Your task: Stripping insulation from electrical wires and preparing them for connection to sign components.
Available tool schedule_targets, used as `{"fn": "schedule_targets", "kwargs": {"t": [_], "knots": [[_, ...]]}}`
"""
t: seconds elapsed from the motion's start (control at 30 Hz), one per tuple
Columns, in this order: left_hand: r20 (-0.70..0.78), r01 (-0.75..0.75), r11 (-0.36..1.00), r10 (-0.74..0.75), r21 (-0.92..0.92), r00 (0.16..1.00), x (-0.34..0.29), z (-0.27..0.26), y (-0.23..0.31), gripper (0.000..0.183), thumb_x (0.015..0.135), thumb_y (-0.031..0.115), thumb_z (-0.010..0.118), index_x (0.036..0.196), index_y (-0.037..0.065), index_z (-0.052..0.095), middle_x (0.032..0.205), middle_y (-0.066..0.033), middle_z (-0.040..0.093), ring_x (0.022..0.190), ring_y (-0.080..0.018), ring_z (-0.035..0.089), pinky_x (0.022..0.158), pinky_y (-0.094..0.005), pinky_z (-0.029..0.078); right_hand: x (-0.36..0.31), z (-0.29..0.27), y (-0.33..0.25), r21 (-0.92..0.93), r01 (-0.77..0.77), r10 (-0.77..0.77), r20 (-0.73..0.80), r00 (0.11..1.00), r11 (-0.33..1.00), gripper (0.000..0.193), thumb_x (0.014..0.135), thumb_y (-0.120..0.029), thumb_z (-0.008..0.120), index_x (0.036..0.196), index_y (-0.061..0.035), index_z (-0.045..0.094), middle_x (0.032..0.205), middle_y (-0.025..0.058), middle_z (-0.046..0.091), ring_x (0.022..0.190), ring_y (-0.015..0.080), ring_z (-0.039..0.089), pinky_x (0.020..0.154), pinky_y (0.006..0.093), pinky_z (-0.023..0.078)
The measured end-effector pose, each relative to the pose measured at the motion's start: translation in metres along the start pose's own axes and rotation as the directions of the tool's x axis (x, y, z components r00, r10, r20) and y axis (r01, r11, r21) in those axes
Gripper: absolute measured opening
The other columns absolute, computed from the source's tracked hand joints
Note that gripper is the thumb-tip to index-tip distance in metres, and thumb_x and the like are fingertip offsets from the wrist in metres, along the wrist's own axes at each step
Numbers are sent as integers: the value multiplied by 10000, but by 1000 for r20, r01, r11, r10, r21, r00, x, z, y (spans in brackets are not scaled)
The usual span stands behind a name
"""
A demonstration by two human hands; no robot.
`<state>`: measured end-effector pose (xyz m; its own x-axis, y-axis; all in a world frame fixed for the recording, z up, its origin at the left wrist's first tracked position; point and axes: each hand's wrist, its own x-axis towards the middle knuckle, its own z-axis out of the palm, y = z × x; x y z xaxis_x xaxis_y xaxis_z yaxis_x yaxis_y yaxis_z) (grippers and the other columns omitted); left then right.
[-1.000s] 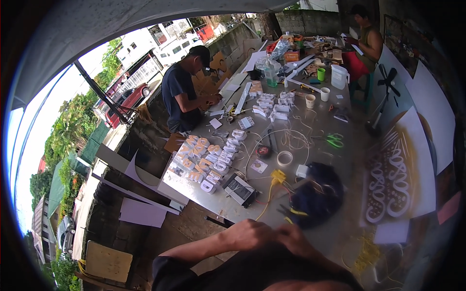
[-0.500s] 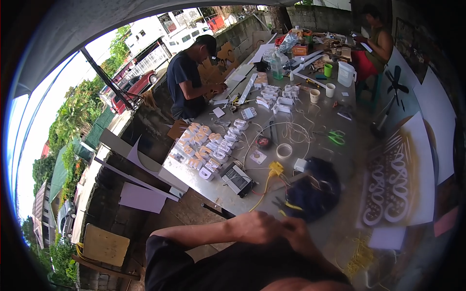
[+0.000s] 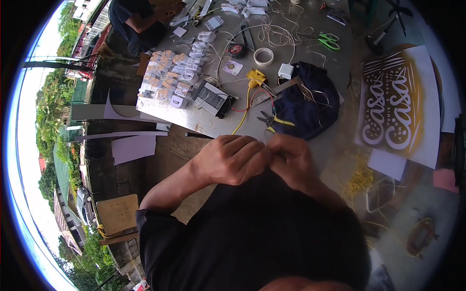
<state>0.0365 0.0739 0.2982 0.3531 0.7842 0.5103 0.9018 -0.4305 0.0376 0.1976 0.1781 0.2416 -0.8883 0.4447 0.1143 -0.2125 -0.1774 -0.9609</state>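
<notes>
My left hand [image 3: 238, 159] and my right hand [image 3: 295, 162] meet in front of my dark shirt, just off the near table edge. Both are closed, fingertips pinched together. Whatever they pinch is mostly hidden; a thin pale bit shows above the fingers. Right beyond them lie pliers with yellow-and-black handles [image 3: 284, 121], partly on a dark blue cloth [image 3: 315, 116]. A yellow plug or socket [image 3: 256, 77] with a yellow cord rests farther back, beside red and pale wires. To its left sits a silver-and-black power supply box [image 3: 212, 99].
Block letters [image 3: 167, 80] crowd the table's left corner. A tape roll [image 3: 263, 56], a tape measure [image 3: 237, 50], a white adapter [image 3: 286, 72] and green scissors [image 3: 330, 41] lie farther back. A stencilled sign sheet [image 3: 398, 104] stands at right. Another person [image 3: 138, 22] works at far left.
My view has tilted down, so the table and its things sit higher in the picture. Both hands remain together, pinched, and show larger and nearer the middle.
</notes>
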Motion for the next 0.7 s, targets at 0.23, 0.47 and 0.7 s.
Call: {"fn": "schedule_targets", "kwargs": {"t": [0.23, 0.47, 0.7], "knots": [[1, 320, 879, -341, -353, 940, -8, 1, 6, 197, 737, 1, 705, 915, 35, 626, 805, -55, 666, 671, -201, 689, 552, -302, 541, -2, -7, -3, -21, 40, -40, 20, 999, 999, 100, 809, 60, 628, 800, -26, 577, 715, -26, 521, 630, 9, 434, 536, 223, 343], [104, 536, 727, -549, -429, 829, 1, -1, 15, 222, 751, 40, 759, 943, 16, 651, 845, -102, 702, 718, -258, 714, 606, -330, 556, 12, -13, -8, -492, 377, -412, 41, 910, 785, 139, 738, 25, 691, 810, -36, 590, 767, 75, 580, 627, 225, 552, 588, 350, 464], [147, 468, 882, -455, -62, 878, 9, -1, 23, 191, 722, 142, 719, 872, 70, 624, 759, -26, 605, 631, -189, 625, 514, -320, 482, 11, -19, -7, -645, 481, -502, 169, 848, 595, 158, 680, -17, 711, 779, -43, 591, 832, 69, 604, 667, 256, 560, 599, 363, 459]]}}
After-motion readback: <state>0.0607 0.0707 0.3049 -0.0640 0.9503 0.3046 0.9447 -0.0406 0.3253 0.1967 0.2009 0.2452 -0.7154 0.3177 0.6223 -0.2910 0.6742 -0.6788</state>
